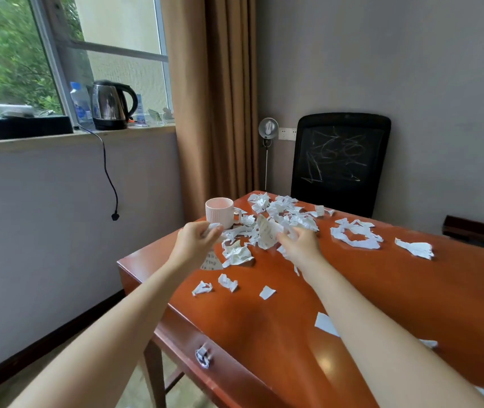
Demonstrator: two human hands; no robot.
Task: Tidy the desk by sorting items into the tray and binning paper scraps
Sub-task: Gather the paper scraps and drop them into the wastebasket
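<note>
Both my hands work the far left corner of the red-brown desk, where torn paper lies thickest. My left hand pinches a small white scrap between thumb and fingertips, just in front of the pink ribbed mug. My right hand is curled round a larger scrap with handwriting on it, which stands up out of the fingers and leans toward the left hand.

The main heap of scraps lies directly beyond my right hand, running from the mug toward the black office chair. That makes the right hand the nearer one for the next gather. A crumpled wad sits between the two hands, slightly closer to the left. A loose ring of shreds and one jagged piece lie further along to the right, well apart from either hand. Three small bits rest nearer me, beside my left forearm.

No bin is in view, so I judge the handfuls must be carried off the desk. The only tray-like thing I can see is a black box on the window sill, well to the left, though I cannot tell if it is the tray. I judge the scrap clearing to be at an early stage, and the mug is unsorted.
</note>
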